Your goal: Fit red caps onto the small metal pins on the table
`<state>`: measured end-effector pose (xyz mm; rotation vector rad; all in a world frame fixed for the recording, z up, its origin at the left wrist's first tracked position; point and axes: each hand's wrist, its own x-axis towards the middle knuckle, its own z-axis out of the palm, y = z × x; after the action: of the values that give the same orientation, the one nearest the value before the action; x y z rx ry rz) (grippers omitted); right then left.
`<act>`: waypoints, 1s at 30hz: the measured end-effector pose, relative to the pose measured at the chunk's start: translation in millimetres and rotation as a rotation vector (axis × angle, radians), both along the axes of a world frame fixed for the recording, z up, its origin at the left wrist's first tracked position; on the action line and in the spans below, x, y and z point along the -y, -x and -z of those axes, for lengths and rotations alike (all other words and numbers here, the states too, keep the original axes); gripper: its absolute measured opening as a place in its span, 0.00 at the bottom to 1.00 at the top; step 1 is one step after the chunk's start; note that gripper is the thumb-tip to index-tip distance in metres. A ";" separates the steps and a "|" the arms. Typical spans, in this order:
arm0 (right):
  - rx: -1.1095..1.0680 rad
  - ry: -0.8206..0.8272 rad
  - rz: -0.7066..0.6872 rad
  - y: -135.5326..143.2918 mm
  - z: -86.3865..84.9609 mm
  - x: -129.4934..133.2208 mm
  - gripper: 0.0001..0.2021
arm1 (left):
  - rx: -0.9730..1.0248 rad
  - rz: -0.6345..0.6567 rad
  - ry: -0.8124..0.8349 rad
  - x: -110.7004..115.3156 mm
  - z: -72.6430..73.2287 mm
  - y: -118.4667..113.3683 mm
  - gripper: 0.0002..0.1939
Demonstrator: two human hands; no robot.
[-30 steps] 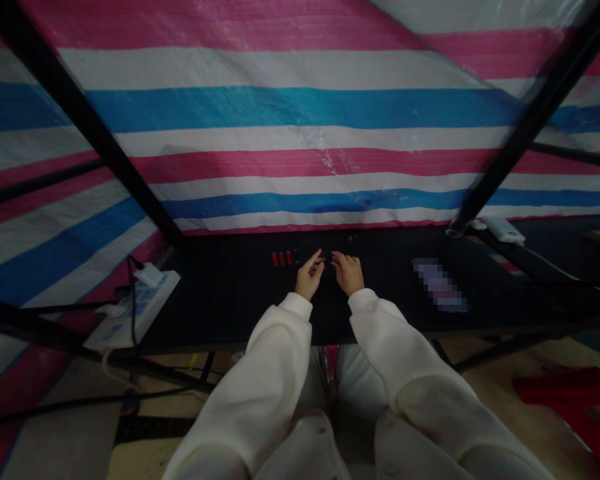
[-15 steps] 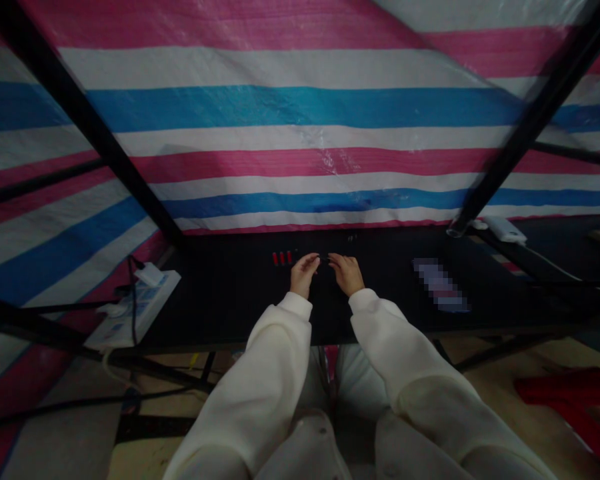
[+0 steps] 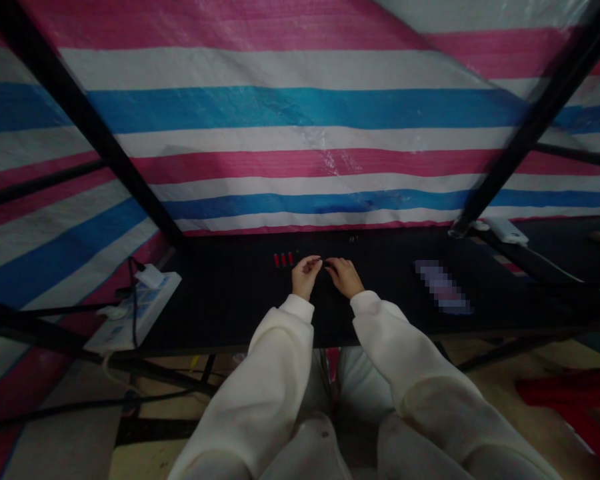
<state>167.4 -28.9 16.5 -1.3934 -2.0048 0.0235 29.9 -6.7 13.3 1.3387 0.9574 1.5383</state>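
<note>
My left hand [image 3: 306,275] is over the black table [image 3: 220,293], its fingers pinched together at a small dark thing too small to make out. Close on its right, my right hand [image 3: 345,276] has its fingertips closed at the same dark thing. Three short red pieces [image 3: 283,260] stand in a row just left of my left hand. Behind my right hand lie a few tiny light bits [image 3: 353,239], too small to identify.
A white power strip [image 3: 145,310] with plugs and cables sits at the table's left end. A blurred-out phone-like object [image 3: 443,287] lies to the right. Farther right is a white device [image 3: 506,231] with a cable. Black poles [image 3: 87,127] rise on both sides before a striped sheet.
My hands have come slightly closer together, and the fingertips of my right hand have drawn in. The red pieces stand as before.
</note>
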 end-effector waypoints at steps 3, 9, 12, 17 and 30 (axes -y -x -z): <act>0.012 -0.003 0.022 4.8 -2.2 -5.8 0.11 | -0.060 -0.011 -0.058 -1.0 1.0 0.0 0.15; -0.184 0.203 0.107 21.5 -5.2 -37.7 0.08 | -0.068 -0.238 -0.076 -3.2 2.0 5.4 0.14; -0.208 0.300 0.108 30.8 -3.2 -52.8 0.06 | -0.019 -0.379 -0.028 -3.8 1.9 8.5 0.10; -0.123 0.330 0.083 44.4 4.0 -65.8 0.07 | -0.007 -0.417 -0.009 -4.2 3.5 9.8 0.07; 0.028 0.371 0.092 57.6 2.8 -72.7 0.08 | 0.140 -0.460 0.048 -15.8 15.1 12.7 0.07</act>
<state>109.8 43.8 13.8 -1.7221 -2.0272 0.3521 17.2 9.1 -1.8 1.0020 1.2623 1.9082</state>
